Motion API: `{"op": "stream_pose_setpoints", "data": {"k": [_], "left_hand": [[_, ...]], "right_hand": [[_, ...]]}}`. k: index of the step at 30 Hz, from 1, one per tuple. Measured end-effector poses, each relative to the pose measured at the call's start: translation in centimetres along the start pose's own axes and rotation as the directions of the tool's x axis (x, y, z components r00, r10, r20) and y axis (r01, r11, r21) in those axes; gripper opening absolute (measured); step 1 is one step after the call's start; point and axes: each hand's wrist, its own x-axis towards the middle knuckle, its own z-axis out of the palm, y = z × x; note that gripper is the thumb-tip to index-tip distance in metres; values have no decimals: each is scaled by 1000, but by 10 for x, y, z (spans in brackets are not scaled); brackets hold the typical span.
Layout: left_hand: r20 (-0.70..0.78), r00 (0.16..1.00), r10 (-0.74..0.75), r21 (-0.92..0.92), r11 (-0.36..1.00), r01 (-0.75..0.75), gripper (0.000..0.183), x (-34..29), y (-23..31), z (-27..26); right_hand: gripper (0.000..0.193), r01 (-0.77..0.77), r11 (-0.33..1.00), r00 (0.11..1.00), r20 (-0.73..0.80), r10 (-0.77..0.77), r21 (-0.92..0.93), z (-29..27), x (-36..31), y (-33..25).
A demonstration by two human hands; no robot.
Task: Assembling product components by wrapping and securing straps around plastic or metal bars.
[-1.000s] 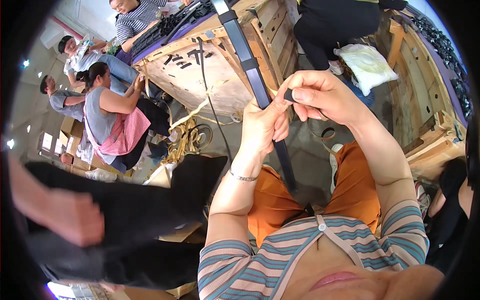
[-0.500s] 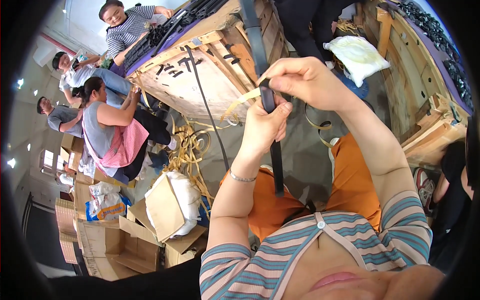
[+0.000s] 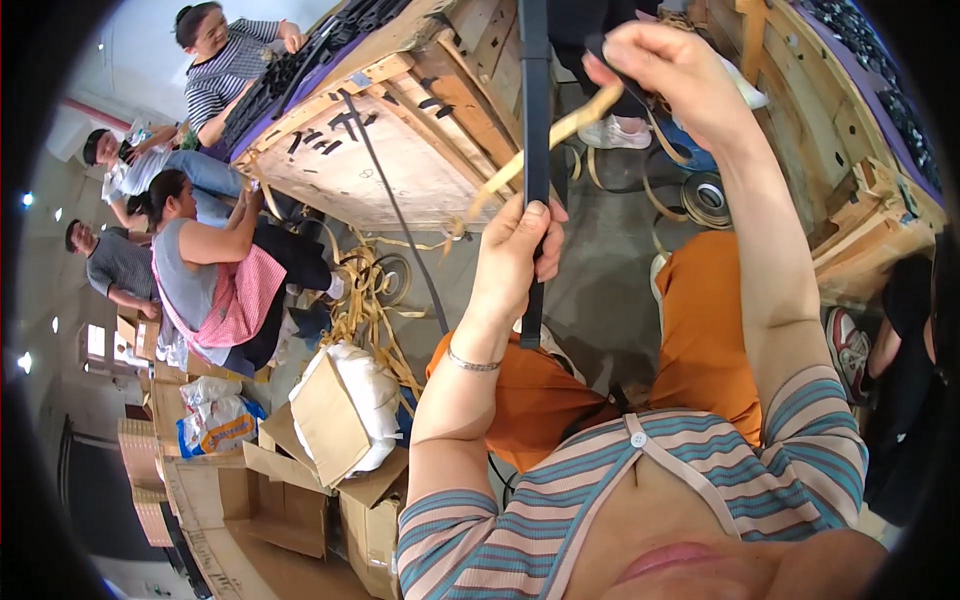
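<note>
My left hand (image 3: 520, 250) is wrapped round a long, flat black bar (image 3: 536, 120), held upright in front of me; its lower end hangs just above my left thigh. To the upper right, my right hand (image 3: 670, 75) is raised with its fingers pinched on a narrow strip, tan on one side and dark on the other. A tan length of strip (image 3: 585, 118) slants from near these fingers down to the left, passing behind the bar. Another length trails from the right hand toward a coiled roll of strip (image 3: 707, 198) on the floor.
A wooden crate (image 3: 400, 180) carrying black bars stands ahead; another crate (image 3: 790, 100) is at right. Tangled tan strips (image 3: 370, 300), cardboard boxes (image 3: 270, 500) and a white bag (image 3: 365, 400) lie to the left. Several people sit or stand nearby, one in a pink apron (image 3: 245, 300).
My right hand has moved up and right, away from the bar, with the strip drawn out. The bar has shifted upward in my left hand. The coiled roll has come into view.
</note>
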Motion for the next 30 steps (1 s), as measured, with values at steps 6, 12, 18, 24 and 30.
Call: {"op": "stream_pose_setpoints", "data": {"k": [6,12,18,24,30], "left_hand": [[-16,995,94,-59,994,-95,25,-6,14,-5],[28,995,95,-60,994,-93,25,-8,13,1],[23,996,87,-51,995,-85,26,-11,14,0],[36,995,89,-43,995,-87,28,-13,14,-2],[44,994,98,-59,994,-96,28,-15,14,-3]], "right_hand": [[19,-137,988,979,140,146,-75,38,-18,7],[20,-119,993,985,127,119,-5,59,-17,6],[17,32,976,991,132,-4,-215,56,-14,8],[17,4,982,989,145,24,-188,58,-14,7],[17,-9,988,987,159,34,-155,61,-16,4]]}}
